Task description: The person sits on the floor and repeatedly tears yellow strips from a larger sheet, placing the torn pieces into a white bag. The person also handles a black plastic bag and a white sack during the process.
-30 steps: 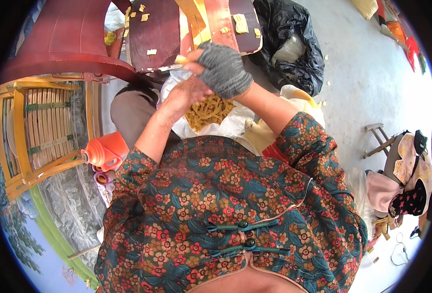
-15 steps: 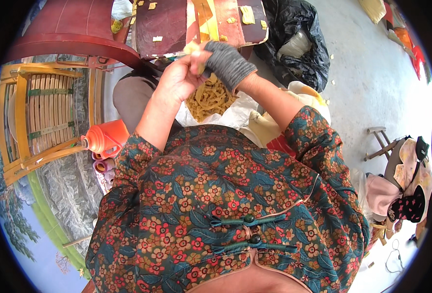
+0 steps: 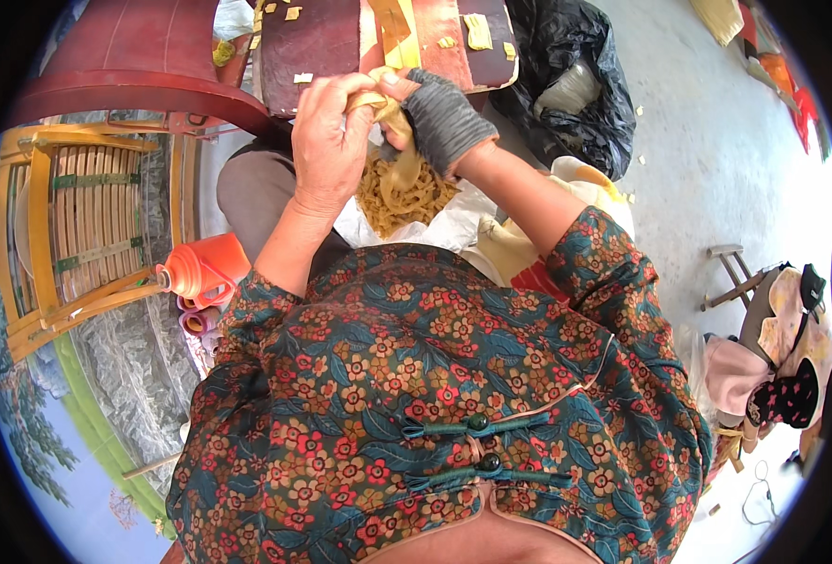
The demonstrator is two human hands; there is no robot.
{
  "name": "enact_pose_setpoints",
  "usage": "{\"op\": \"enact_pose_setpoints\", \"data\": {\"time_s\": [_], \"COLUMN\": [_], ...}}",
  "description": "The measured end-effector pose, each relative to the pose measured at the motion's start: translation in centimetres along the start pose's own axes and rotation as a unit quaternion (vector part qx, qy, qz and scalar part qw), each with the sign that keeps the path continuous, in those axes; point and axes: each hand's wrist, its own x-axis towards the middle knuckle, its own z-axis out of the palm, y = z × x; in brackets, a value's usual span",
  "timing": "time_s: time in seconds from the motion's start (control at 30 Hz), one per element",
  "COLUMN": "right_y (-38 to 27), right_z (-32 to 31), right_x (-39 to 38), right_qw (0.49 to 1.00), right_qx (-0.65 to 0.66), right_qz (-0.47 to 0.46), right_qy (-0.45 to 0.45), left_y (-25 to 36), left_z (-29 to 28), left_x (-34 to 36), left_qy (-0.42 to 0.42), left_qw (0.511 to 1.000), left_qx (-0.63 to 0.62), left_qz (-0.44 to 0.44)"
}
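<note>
My left hand (image 3: 329,132) pinches one part of a soft, pale yellow strip (image 3: 400,179). My right hand (image 3: 439,117), in a grey fingerless glove, grips the same strip close beside the left. From between the hands the strip's loose end hangs down over a heap of yellow-brown strips (image 3: 378,209). That heap lies on a white plastic sheet or bag (image 3: 467,211) just in front of my body. Beyond my hands is a dark red padded surface (image 3: 312,47) with a yellow band (image 3: 395,36) across it and small pale yellow scraps on it.
A black plastic bag (image 3: 580,136) sits on the floor right of the padded surface. To the left are a red chair (image 3: 134,89), a wooden folding chair (image 3: 96,202) and an orange jug (image 3: 204,271). Clothes (image 3: 740,376) are heaped far right, near a small stool (image 3: 737,277).
My left hand has turned and risen, its fingers now over the strip. A length of the strip now shows hanging between my hands, where before only a bit showed at the fingertips.
</note>
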Motion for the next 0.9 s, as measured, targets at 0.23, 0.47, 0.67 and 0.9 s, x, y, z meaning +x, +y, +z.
{"op": "enact_pose_setpoints", "data": {"time_s": [0.23, 0.47, 0.67, 0.9], "right_y": [-0.7, -2.1, -1.5, -3.0], "right_z": [-0.4, -0.3, -1.0, -0.8], "right_x": [-0.9, -0.9, -0.6, 0.0], "right_qw": [0.964, 0.794, 0.72, 0.847], "right_qx": [0.157, -0.572, -0.648, -0.478], "right_qz": [0.152, -0.194, -0.247, -0.229], "right_qy": [-0.15, -0.065, -0.014, -0.026], "left_y": [0.5, -2.7, -2.1, -2.0], "left_z": [-0.3, -0.1, -0.6, -1.0], "left_x": [0.1, -0.2, -0.2, 0.9], "left_qy": [-0.031, -0.066, -0.1, -0.09], "left_qw": [0.987, 0.958, 0.792, 0.92], "left_qx": [-0.156, -0.249, -0.548, -0.349], "left_qz": [-0.006, -0.127, -0.25, -0.153]}}
